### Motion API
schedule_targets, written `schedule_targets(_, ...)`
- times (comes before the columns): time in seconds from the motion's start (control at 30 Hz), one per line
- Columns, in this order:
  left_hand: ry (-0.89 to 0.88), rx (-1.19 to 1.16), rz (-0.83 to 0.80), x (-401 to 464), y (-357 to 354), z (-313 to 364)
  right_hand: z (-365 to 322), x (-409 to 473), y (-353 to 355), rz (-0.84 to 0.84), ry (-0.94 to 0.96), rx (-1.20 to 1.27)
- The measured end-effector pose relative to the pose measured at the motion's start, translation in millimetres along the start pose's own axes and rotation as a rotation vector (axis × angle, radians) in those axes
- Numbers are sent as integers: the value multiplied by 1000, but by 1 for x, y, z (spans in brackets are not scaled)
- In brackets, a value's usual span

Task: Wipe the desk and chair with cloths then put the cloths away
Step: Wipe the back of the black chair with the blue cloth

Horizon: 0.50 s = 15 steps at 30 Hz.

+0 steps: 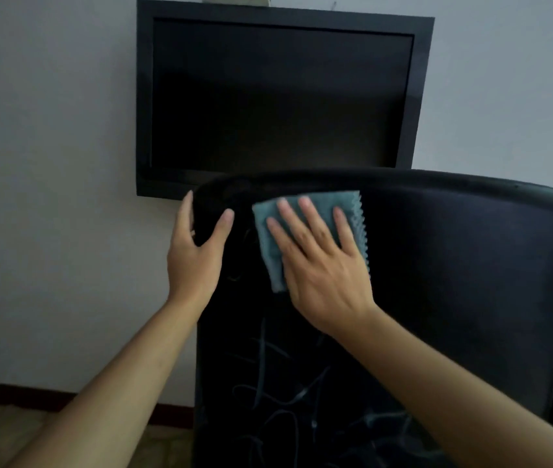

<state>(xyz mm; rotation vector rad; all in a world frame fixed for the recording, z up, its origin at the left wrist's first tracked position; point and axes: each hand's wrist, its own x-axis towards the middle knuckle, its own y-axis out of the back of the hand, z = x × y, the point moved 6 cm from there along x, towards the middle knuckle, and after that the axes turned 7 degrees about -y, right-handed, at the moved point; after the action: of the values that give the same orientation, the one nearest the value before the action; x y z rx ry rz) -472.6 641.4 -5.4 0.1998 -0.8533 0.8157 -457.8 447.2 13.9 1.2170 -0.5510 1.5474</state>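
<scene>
While the left hand (pixel 197 251) grips the upper left corner of the chair (pixel 454 265) backrest, thumb on the near face and fingers curled round the far edge, the right hand (pixel 322 265) lies flat on a cloth (pixel 270 238) against the same backrest.

Right hand: fingers straight and spread, palm down, pressing the cloth onto the dark fabric. Nothing is pinched.

Cloth: grey-blue, folded, with a zigzag-cut edge showing on its right side. It sits high on the backrest, just below the curved top rim, left of centre. The upper part and the left strip show; the rest is under the palm.

Chair: black, seen from behind, back upright, top rim curving away to the right. Pale scratch-like marks show on the lower back panel.

Surroundings: a black flat screen (pixel 282 96), dark, hangs on the pale wall (pixel 49 130) directly beyond the chair top. A dark red skirting board (pixel 15 390) runs along the foot of the wall, with wood-toned floor (pixel 5 420) below it. At the far right edge a sliver of reddish-brown surface shows beyond the chair; I cannot tell what it is.

Both forearms are bare.
</scene>
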Motion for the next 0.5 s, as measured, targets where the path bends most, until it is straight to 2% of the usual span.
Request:
schedule_targets(0.07, 2, -39, -1, 3, 3, -2, -13, 11, 0, 12, -32, 10)
schedule_targets(0.2, -7, -28, 9, 3, 7, -5, -59, -38, -25, -227, 239, -71)
schedule_targets(0.27, -6, -22, 8, 2, 6, -6, -57, -33, -23, -245, 284, -90)
schedule_targets(0.4, 15, -111, 24, -3, 7, -6, -34, 46, 4, -9, 60, -31)
schedule_targets(0.47, 10, -135, 18, -4, 9, -4, -38, 61, 4, 27, -33, -2)
schedule_targets(0.5, 12, -151, 24, -5, 11, -3, -49, 54, -2, 0, -10, -3)
